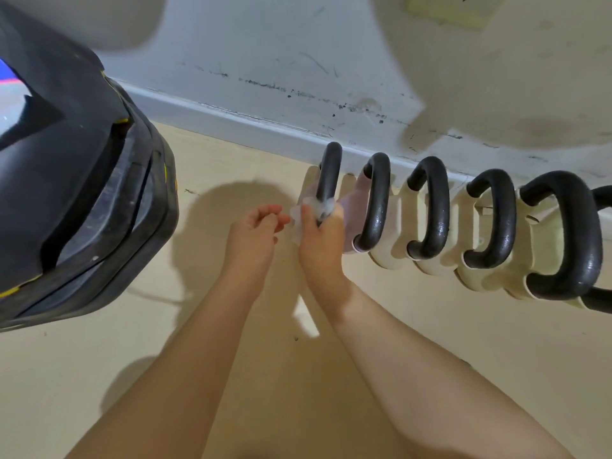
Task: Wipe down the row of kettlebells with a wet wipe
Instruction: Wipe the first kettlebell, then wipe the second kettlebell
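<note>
1. Six kettlebells counted in the row along the wall [265,54], on the floor [231,376]; the sixth cut by the right edge, only partly visible.
2. Leftmost kettlebell handle [329,173] under work now: right hand [323,236] wrapped around its near end, with the wet wipe [298,223] pressed between fingers and metal.
3. Left hand [256,230] just beside, fingers loosely curled toward the hanging corner of the wipe; cannot tell if touching it or holding nothing.
4. One wipe only: thin, soft, limp, probably easy to bunch or tear if dragged hard.
5. Handles dark, stiff, with a slight shine on several, perhaps wet, so likely slippery; better gripped fully around the bar than pinched.
6. Bodies pale, wide, surely heavy; best wiped in place, not lifted.
7. Second kettlebell [376,200] almost touching the first, so little room for fingers between.
8. One large black bag-like object [76,180] at left, apart from the row.
</note>
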Tool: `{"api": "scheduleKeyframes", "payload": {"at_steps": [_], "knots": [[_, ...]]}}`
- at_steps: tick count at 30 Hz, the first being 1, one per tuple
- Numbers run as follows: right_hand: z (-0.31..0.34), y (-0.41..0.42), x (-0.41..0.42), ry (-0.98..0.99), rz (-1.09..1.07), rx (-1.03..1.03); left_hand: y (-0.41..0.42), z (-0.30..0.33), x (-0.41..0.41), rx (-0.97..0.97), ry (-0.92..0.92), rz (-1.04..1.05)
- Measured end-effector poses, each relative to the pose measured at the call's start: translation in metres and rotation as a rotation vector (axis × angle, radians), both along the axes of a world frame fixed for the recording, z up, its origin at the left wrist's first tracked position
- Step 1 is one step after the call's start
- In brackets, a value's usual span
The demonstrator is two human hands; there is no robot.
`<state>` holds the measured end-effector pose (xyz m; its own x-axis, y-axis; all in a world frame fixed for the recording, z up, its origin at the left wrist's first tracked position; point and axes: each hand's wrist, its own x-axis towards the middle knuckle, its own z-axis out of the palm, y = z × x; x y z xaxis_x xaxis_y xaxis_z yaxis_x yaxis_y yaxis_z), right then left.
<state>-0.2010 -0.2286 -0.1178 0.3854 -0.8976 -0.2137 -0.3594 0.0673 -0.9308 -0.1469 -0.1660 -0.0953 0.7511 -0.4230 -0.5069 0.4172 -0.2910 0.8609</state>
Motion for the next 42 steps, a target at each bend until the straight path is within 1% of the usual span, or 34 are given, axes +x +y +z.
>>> {"api": "scheduleKeyframes", "payload": {"at_steps": [2,3,4,6,7,9,10,11,14,16,18,19,22,24,26,27,28,30,33,35,37,38,40,42], "knots": [[0.009,-0.021,0.016,0.088,-0.106,-0.046,0.004,-0.002,-0.001,-0.015,0.019,0.012],[0.010,-0.034,0.024,0.184,-0.091,-0.058,0.006,-0.002,-0.002,-0.023,0.032,0.014],[0.015,-0.046,0.030,0.238,-0.059,0.011,0.007,-0.003,-0.003,-0.023,0.036,0.005],[0.013,-0.057,0.035,0.318,0.043,0.008,0.006,-0.004,-0.005,-0.013,0.033,-0.006],[0.011,-0.057,0.033,0.430,0.138,-0.153,0.005,-0.004,-0.005,-0.009,0.031,0.001],[0.010,-0.044,0.022,0.374,0.173,-0.247,0.002,-0.002,-0.004,-0.007,0.030,0.023],[0.010,-0.035,0.016,0.291,0.168,-0.200,-0.001,-0.001,-0.003,-0.008,0.024,0.028],[0.004,-0.027,0.008,0.234,0.170,-0.206,-0.003,0.001,-0.002,-0.011,0.016,0.026],[-0.009,-0.004,-0.011,0.156,0.172,-0.198,-0.006,0.007,-0.002,-0.028,-0.011,0.011],[-0.020,0.003,-0.020,0.221,0.221,-0.202,-0.005,0.010,-0.005,-0.038,-0.014,0.001],[-0.016,0.003,-0.022,0.246,0.230,-0.212,-0.002,0.011,-0.008,-0.037,-0.011,-0.019],[-0.016,0.002,-0.023,0.287,0.263,-0.209,0.001,0.013,-0.009,-0.035,-0.007,-0.030],[-0.004,-0.013,-0.037,0.241,0.402,-0.091,0.004,0.020,-0.015,-0.042,-0.014,-0.051],[0.012,-0.029,-0.053,0.181,0.515,-0.210,0.002,0.027,-0.020,-0.040,-0.022,-0.069],[0.036,-0.051,-0.068,0.062,0.531,-0.286,-0.004,0.033,-0.030,-0.052,-0.022,-0.100],[0.051,-0.059,-0.072,0.022,0.554,-0.280,-0.008,0.035,-0.036,-0.058,-0.029,-0.122],[0.063,-0.069,-0.076,-0.029,0.607,-0.227,-0.013,0.036,-0.042,-0.062,-0.042,-0.146],[0.086,-0.090,-0.077,-0.075,0.585,-0.115,-0.024,0.037,-0.052,-0.048,-0.085,-0.193],[0.097,-0.134,-0.078,-0.081,0.395,-0.118,-0.040,0.030,-0.062,0.027,-0.163,-0.273],[0.099,-0.158,-0.076,-0.052,0.341,-0.144,-0.050,0.025,-0.067,0.119,-0.200,-0.373],[0.095,-0.179,-0.071,-0.039,0.303,-0.158,-0.062,0.021,-0.071,0.222,-0.279,-0.488],[0.092,-0.186,-0.067,-0.037,0.281,-0.147,-0.068,0.021,-0.071,0.257,-0.325,-0.508],[0.087,-0.194,-0.059,-0.018,0.289,-0.168,-0.083,0.023,-0.071,0.301,-0.389,-0.487],[0.076,-0.197,-0.050,0.069,0.409,-0.265,-0.095,0.021,-0.069,0.330,-0.421,-0.469]]}}
